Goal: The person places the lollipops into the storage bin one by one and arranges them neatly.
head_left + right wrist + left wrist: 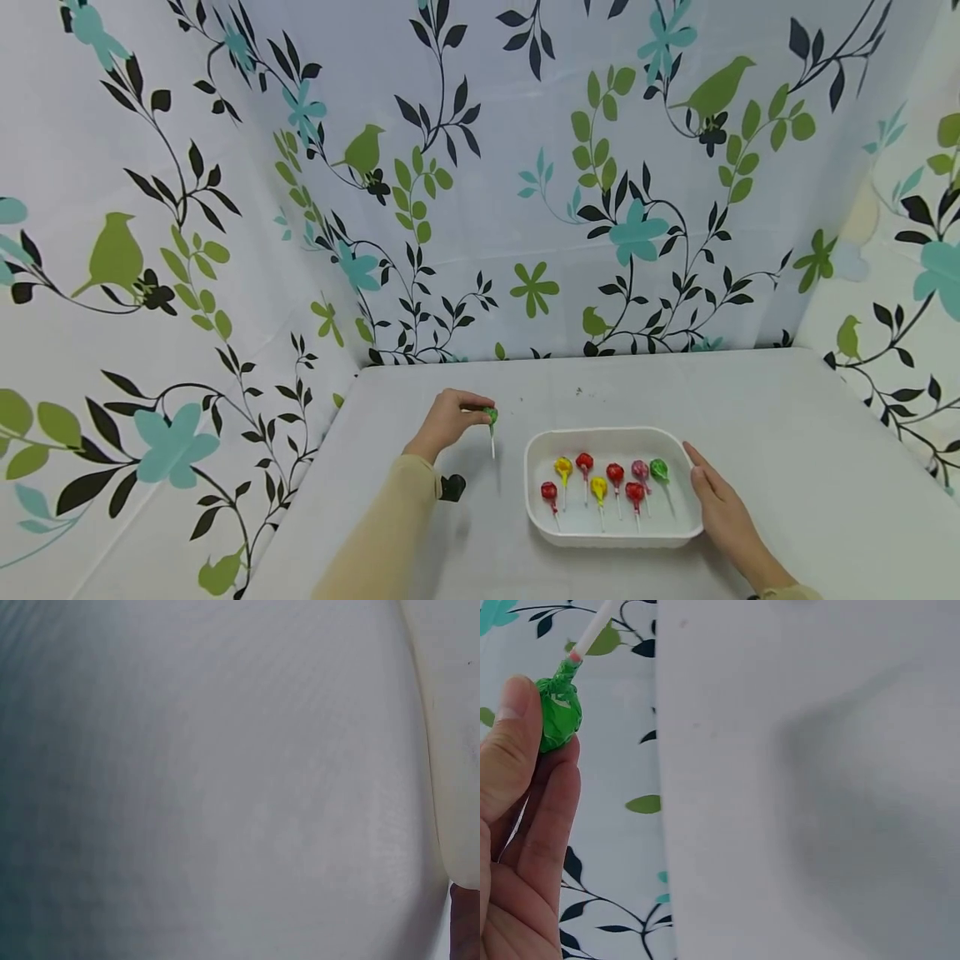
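Note:
In the head view my left hand point(444, 423) pinches a green-wrapped lollipop point(491, 414) by its candy end, over the table left of the tray, with the white stick pointing down. The left wrist view shows the thumb and fingertips on the green wrapper point(559, 716). A white tray point(600, 535) holds several lollipops wrapped in red, yellow, pink and green, such as the red one point(615, 474) and the green one point(659, 469). At the tray's right end my right hand point(722, 508) rests against the side, its fingers mostly straight. Only part of the tray's wall shows in the right wrist view.
A white table point(810, 433) lies under everything. A curtain point(480, 208) printed with leaves, birds and flowers hangs behind the table and along both sides. A small black device point(452, 487) sits at the left wrist.

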Available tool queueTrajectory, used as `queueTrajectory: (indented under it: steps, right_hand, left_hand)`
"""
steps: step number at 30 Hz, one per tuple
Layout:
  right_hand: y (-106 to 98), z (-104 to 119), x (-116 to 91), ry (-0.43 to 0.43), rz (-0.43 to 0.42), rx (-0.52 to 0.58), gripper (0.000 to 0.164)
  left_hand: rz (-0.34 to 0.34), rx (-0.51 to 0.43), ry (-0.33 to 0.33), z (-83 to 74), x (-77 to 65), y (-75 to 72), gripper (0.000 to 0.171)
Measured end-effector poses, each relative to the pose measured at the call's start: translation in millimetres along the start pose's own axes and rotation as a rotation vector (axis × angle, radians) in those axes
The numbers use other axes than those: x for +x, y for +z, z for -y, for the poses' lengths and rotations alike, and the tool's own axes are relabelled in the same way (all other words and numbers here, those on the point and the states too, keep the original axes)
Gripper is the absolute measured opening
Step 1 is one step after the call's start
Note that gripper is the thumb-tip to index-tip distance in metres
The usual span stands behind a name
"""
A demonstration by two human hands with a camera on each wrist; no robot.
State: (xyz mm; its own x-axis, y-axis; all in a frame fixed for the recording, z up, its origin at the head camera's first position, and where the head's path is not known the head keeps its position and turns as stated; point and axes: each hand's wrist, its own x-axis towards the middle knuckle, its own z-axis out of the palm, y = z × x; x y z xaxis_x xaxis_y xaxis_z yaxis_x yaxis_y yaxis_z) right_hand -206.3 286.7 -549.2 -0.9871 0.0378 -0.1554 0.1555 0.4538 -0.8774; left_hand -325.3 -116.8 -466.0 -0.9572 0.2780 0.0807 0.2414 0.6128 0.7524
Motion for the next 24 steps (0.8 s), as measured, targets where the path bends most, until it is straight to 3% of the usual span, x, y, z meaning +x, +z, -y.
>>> queueTrajectory:
  steps: [3, 7, 21, 24]
  right_hand:
    - [0, -1, 0, 0.004, 0.006, -0.002, 0.065]
    - [0, -1, 1, 0.011, 0.012, 0.000, 0.065]
    - [2, -2, 3, 0.004, 0.007, 0.016, 0.065]
    - [1, -3, 3, 0.007, 0.008, 0.013, 0.066]
  left_hand:
    - [-0.006, -0.003, -0.004, -8.8, 3.0, -3.9, 0.023]
    - [0.020, 0.002, 0.001, -16.7, 5.8, 2.9, 0.023]
    - [0.126, 0.035, -0.008, -66.3, 19.5, 63.2, 0.020]
    - [0.176, 0.069, -0.019, -77.7, 21.5, 74.3, 0.018]
